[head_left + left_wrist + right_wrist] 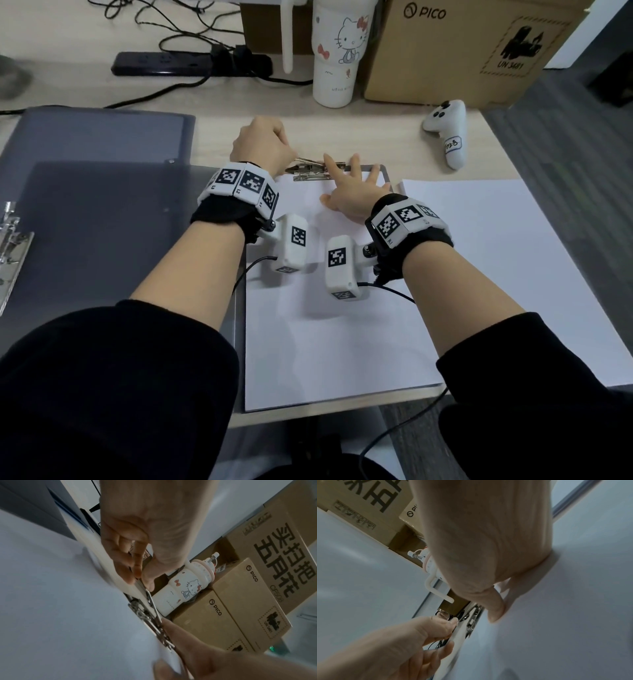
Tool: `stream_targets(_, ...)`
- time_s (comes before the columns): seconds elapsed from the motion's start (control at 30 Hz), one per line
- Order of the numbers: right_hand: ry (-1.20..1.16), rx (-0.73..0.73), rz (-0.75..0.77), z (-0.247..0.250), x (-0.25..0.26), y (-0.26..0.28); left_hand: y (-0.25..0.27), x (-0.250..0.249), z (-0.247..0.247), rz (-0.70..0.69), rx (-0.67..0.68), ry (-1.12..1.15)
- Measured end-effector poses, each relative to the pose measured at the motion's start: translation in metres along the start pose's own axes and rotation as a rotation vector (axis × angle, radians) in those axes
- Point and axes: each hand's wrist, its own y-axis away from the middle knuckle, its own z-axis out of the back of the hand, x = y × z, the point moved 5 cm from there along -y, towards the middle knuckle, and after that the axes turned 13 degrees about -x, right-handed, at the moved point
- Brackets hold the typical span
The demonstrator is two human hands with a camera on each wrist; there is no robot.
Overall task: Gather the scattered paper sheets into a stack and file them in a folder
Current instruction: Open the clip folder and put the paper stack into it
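Two hands work at the top edge of an open grey folder [102,192] that lies flat across the left and middle of the worktop [342,137], its left flap carrying a metal side clamp [13,240] at the far left edge of the head view. Moving right, the left hand [262,144] sits curled at the head of the folder's right half, its thumb and fingers [133,566] pinching the lever of the metal clip [315,169] — the lever end stands tilted up off the board. Under that clip lies a white paper stack [329,325], square on the folder's right half, its top edge at the clip; whether the edge is already under the clip's bar I cannot tell. Just beside the left hand, the right hand [349,195] lies spread and flat on the upper part of the stack, fingers straight, the index finger [330,164] reaching onto the clip and the thumb [494,609] pressing the paper. Further right, one more loose sheet [513,267] lies on the worktop — its left edge close to the folder's right rim, its near corner reaching the worktop's front edge. Behind, from left to right, stand a black power strip [191,63], a white cartoon-cat tumbler [337,54], a cardboard PICO box [462,51] and a white handheld controller [448,132].
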Motion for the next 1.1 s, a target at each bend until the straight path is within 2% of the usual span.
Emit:
stream_targets(0.1,0.001,0.000,-0.002,0.000,0.000,0.000,0.002,0.002,-0.003,-0.024,0.030,-0.095)
stream_targets(0.4,-0.004,0.004,0.000,-0.001,0.000,-0.002,-0.003,0.010,-0.011,0.011,0.146,-0.169)
stream_targets(0.6,-0.049,-0.010,-0.013,-0.001,0.002,-0.001,0.005,0.013,-0.004,0.025,0.029,-0.075)
stream_targets(0.73,-0.094,-0.043,-0.001,0.000,0.003,0.006,0.020,0.013,0.003,0.014,0.055,0.023)
stream_targets(0.9,-0.229,-0.117,-0.029,0.005,0.000,0.019,0.045,0.001,0.014,-0.039,0.191,0.075)
stream_targets(1.1,-0.392,-0.073,0.030,0.017,-0.017,0.057,0.086,-0.016,0.020,-0.118,0.386,-0.025)
